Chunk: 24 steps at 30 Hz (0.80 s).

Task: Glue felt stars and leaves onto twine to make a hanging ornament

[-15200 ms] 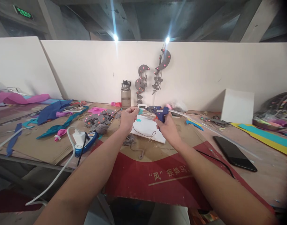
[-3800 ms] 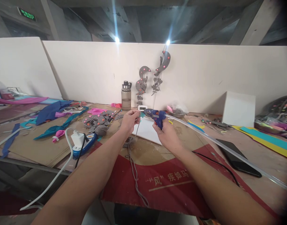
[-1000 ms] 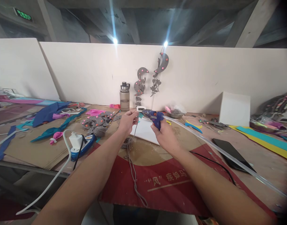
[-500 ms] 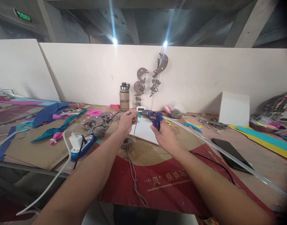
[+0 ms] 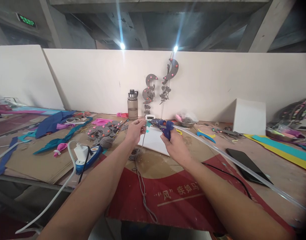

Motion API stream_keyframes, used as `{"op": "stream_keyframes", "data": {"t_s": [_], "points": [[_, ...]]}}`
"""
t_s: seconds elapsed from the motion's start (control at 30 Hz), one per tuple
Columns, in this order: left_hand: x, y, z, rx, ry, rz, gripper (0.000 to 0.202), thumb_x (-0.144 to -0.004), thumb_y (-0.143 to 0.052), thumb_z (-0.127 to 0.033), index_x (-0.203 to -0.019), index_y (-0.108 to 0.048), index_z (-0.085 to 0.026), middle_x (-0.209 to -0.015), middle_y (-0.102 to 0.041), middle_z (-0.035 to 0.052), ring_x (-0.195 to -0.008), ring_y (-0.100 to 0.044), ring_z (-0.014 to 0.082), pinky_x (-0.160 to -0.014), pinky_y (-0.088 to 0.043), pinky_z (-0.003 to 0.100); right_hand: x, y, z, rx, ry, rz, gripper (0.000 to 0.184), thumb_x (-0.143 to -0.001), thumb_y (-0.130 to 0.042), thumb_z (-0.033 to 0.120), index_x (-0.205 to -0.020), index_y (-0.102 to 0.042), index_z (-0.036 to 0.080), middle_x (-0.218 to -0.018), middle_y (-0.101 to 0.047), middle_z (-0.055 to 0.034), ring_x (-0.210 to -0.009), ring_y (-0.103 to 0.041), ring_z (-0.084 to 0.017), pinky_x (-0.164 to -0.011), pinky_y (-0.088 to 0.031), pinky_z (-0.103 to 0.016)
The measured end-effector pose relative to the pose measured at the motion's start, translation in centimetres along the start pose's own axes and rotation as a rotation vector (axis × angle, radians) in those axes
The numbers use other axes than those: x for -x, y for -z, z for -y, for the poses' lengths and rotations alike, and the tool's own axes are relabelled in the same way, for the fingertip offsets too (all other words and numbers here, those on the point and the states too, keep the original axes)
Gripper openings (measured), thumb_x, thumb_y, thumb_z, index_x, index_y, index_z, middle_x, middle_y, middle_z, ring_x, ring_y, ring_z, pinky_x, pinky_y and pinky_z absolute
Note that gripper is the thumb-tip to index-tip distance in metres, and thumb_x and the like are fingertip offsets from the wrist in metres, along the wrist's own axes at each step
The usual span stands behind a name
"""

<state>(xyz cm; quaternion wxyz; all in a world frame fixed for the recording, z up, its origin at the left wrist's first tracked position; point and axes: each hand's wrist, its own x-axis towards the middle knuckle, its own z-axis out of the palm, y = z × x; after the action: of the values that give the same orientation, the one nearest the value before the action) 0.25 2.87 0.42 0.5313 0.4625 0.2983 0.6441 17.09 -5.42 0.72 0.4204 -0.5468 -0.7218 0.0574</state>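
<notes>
My right hand point(image 5: 175, 141) is wrapped around the grip of a blue glue gun point(image 5: 165, 126), and a long clear glue stick point(image 5: 218, 147) sticks out of its back. The gun's nozzle is close to a small teal piece point(image 5: 148, 123) pinched in the fingertips of my left hand point(image 5: 136, 131). From that hand a grey cord point(image 5: 143, 141) hangs down to a loose coil point(image 5: 135, 154) on the cardboard. Below the nozzle lies a white sheet point(image 5: 154, 142) with another small teal piece on it. Whether nozzle and teal piece touch, I cannot tell.
At left are a blue power strip point(image 5: 93, 156) with a white plug, a grey yarn bundle point(image 5: 104, 133) and coloured cloth strips. A bottle point(image 5: 132, 106) stands at the back. To the right lie a black phone point(image 5: 248, 166) and a blue curved strip point(image 5: 205, 136).
The view has shifted very slightly. Both hands, the glue gun and the teal piece stay in nearly the same positions.
</notes>
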Motion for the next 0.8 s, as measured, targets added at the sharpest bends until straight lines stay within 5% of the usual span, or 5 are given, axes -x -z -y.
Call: {"op": "stream_keyframes", "data": {"t_s": [0.8], "points": [[-0.10,0.12,-0.10,0.032,0.010,0.002,0.021,-0.059,-0.074,-0.026,-0.069,-0.059,-0.014,-0.050,-0.048,-0.0048,-0.045,-0.041,0.0050,-0.042,-0.029,0.018,-0.13,0.22,0.11,-0.049,-0.010,-0.022,0.037,-0.086,-0.047,0.030,-0.119,-0.049,0.014,-0.104,-0.065,-0.0145,-0.093,-0.059,-0.027,-0.083,-0.045,-0.040]]}}
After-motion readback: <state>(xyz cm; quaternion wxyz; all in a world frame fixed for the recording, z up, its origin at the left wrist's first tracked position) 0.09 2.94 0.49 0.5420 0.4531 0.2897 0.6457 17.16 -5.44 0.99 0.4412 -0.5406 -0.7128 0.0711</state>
